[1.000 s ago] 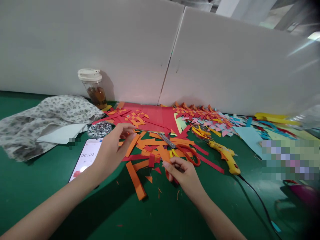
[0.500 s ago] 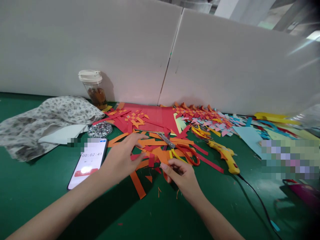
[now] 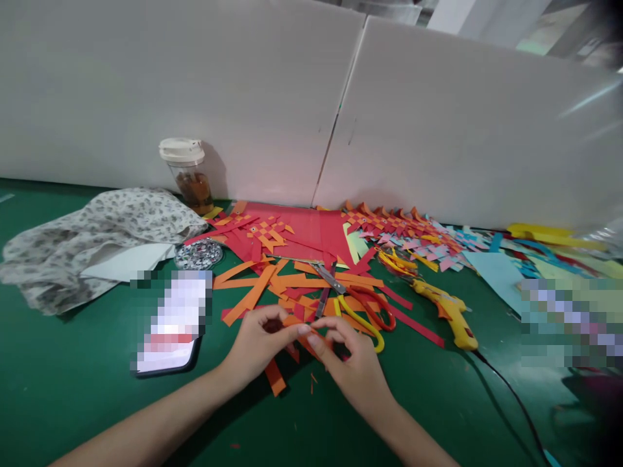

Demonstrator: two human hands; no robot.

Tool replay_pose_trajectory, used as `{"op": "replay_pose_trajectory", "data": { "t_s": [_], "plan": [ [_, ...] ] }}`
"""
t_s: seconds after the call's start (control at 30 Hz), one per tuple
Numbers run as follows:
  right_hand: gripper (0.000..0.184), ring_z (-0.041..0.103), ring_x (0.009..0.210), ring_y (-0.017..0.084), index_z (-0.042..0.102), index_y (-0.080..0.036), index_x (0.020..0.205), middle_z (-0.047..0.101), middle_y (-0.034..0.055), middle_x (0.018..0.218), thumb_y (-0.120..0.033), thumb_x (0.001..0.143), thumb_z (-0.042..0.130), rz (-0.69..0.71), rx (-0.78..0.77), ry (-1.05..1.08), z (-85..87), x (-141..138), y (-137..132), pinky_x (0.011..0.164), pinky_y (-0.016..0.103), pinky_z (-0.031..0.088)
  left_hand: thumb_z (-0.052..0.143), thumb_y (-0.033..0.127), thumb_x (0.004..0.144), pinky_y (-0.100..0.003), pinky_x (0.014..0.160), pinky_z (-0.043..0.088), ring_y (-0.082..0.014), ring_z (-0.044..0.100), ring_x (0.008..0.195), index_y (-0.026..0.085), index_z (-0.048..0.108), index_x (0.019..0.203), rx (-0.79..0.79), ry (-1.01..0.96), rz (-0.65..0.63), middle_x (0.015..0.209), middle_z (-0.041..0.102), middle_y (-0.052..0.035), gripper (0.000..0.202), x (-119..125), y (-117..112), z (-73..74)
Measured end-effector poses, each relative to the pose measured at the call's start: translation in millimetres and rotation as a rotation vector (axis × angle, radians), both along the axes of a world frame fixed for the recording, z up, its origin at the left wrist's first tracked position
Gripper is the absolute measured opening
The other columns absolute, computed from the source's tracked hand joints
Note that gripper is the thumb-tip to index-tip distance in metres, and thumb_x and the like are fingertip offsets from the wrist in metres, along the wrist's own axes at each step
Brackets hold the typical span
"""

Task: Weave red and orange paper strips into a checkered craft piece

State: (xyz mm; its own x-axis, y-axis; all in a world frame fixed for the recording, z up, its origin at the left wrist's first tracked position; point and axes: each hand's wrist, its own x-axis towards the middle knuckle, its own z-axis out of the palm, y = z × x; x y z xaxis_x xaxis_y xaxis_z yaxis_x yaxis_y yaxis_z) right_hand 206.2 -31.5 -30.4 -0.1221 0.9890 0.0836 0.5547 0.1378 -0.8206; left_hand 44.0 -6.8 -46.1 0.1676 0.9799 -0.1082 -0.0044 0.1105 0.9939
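Between my two hands is an orange paper strip (image 3: 307, 344), pinched low over the table. My left hand (image 3: 260, 340) has thumb and forefinger closed on its left part. My right hand (image 3: 350, 357) grips the other part close beside, fingers curled. Part of the strip is hidden by the fingers. Just beyond my hands lie scissors (image 3: 366, 299) with red and yellow handles, on a heap of orange paper strips (image 3: 257, 292) and red ones. Woven orange and red paper fish (image 3: 267, 230) rest on red sheets (image 3: 296, 224) behind the heap.
A phone (image 3: 172, 324) lies left, near a patterned cloth (image 3: 102, 240) and a lidded cup (image 3: 187, 175). To the right is a yellow glue gun (image 3: 448, 314) with a black cord. More woven fish (image 3: 389, 224) and coloured paper stand along the grey partition (image 3: 195, 78).
My left hand, earlier open over the strips, has come down and right to pinch the orange strip beside my right hand. The right hand has kept hold and moved slightly down.
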Motion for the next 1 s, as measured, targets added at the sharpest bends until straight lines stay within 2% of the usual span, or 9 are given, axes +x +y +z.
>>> {"op": "replay_pose_trajectory", "data": {
  "t_s": [0.13, 0.27, 0.37, 0.53, 0.7, 0.77, 0.83, 0.93, 1.0],
  "plan": [
    [0.023, 0.045, 0.048, 0.011, 0.054, -0.020, 0.068, 0.047, -0.0034, 0.051, -0.040, 0.080, 0.054, -0.065, 0.029, 0.020, 0.4, 4.9, 3.2, 0.049, 0.023, 0.034, 0.071, 0.036, 0.064, -0.025, 0.049, 0.047, -0.0120, 0.052, 0.049, 0.019, 0.051, 0.054, -0.023, 0.013, -0.035, 0.052, 0.050, 0.0035, 0.027, -0.3, -0.2, 1.6],
    [0.024, 0.040, 0.043, 0.009, 0.047, -0.021, 0.070, 0.040, -0.0062, 0.048, -0.040, 0.083, 0.050, -0.152, -0.016, 0.185, 3.7, 9.6, 5.4, 0.045, 0.022, 0.031, 0.070, 0.032, 0.065, -0.028, 0.057, 0.050, -0.0149, 0.060, 0.056, 0.019, 0.062, 0.066, -0.064, 0.002, -0.079, 0.064, 0.063, -0.0015, 0.015, -0.6, 0.9, 5.9],
    [0.023, 0.041, 0.043, 0.009, 0.048, -0.021, 0.073, 0.041, -0.0063, 0.048, -0.040, 0.083, 0.050, -0.175, -0.042, 0.262, 3.3, 12.9, 7.9, 0.043, 0.021, 0.031, 0.070, 0.029, 0.065, -0.029, 0.064, 0.052, -0.0166, 0.064, 0.064, 0.019, 0.065, 0.077, -0.091, -0.022, -0.079, 0.070, 0.068, -0.0030, 0.017, -0.6, 2.9, 4.4],
    [0.019, 0.042, 0.045, 0.009, 0.057, -0.019, 0.078, 0.046, -0.0043, 0.053, -0.037, 0.081, 0.054, -0.151, 0.044, 0.169, 3.1, 16.7, 10.2, 0.044, 0.022, 0.032, 0.063, 0.028, 0.072, -0.029, 0.067, 0.052, -0.0175, 0.065, 0.074, 0.020, 0.059, 0.099, -0.063, -0.041, -0.108, 0.082, 0.069, -0.0047, 0.029, -1.0, 5.7, -4.7],
    [0.012, 0.056, 0.059, 0.013, 0.064, -0.020, 0.074, 0.064, 0.0012, 0.068, -0.030, 0.077, 0.059, -0.015, 0.192, 0.055, 0.9, 15.7, 10.1, 0.057, 0.025, 0.043, 0.051, 0.022, 0.078, -0.031, 0.082, 0.048, -0.0180, 0.062, 0.093, 0.020, 0.057, 0.091, 0.121, -0.006, -0.084, 0.097, 0.066, -0.0052, 0.014, -1.0, 5.8, -7.4],
    [0.009, 0.059, 0.064, 0.015, 0.065, -0.020, 0.073, 0.067, 0.0012, 0.070, -0.028, 0.075, 0.061, 0.026, 0.257, 0.022, -1.3, 14.4, 10.1, 0.064, 0.027, 0.045, 0.052, 0.021, 0.077, -0.029, 0.081, 0.047, -0.0176, 0.061, 0.093, 0.019, 0.054, 0.087, 0.141, 0.000, -0.059, 0.095, 0.065, -0.0051, 0.011, -0.7, 6.1, -6.8],
    [0.008, 0.059, 0.063, 0.015, 0.065, -0.021, 0.072, 0.067, 0.0010, 0.068, -0.027, 0.075, 0.061, 0.026, 0.303, -0.024, -2.4, 13.5, 10.1, 0.063, 0.027, 0.045, 0.055, 0.023, 0.076, -0.027, 0.072, 0.048, -0.0161, 0.063, 0.082, 0.019, 0.051, 0.086, 0.094, -0.030, -0.039, 0.084, 0.064, -0.0032, 0.011, -0.1, 6.5, -6.3],
    [0.011, 0.059, 0.063, 0.015, 0.065, -0.020, 0.073, 0.066, 0.0017, 0.069, -0.028, 0.077, 0.059, -0.025, 0.309, -0.072, -1.4, 14.1, 10.0, 0.061, 0.026, 0.046, 0.059, 0.024, 0.073, -0.023, 0.060, 0.045, -0.0128, 0.060, 0.064, 0.020, 0.047, 0.081, 0.036, -0.061, -0.025, 0.067, 0.060, 0.0019, 0.015, 1.3, 6.2, -5.9],
    [0.013, 0.060, 0.063, 0.015, 0.063, -0.020, 0.072, 0.065, 0.0016, 0.068, -0.031, 0.078, 0.058, -0.062, 0.291, -0.108, -0.2, 15.9, 10.0, 0.060, 0.025, 0.045, 0.062, 0.024, 0.071, -0.023, 0.059, 0.045, -0.0121, 0.059, 0.061, 0.020, 0.044, 0.076, 0.024, -0.076, -0.015, 0.063, 0.057, 0.0032, 0.020, 2.2, 5.2, -5.6]
  ]
}}
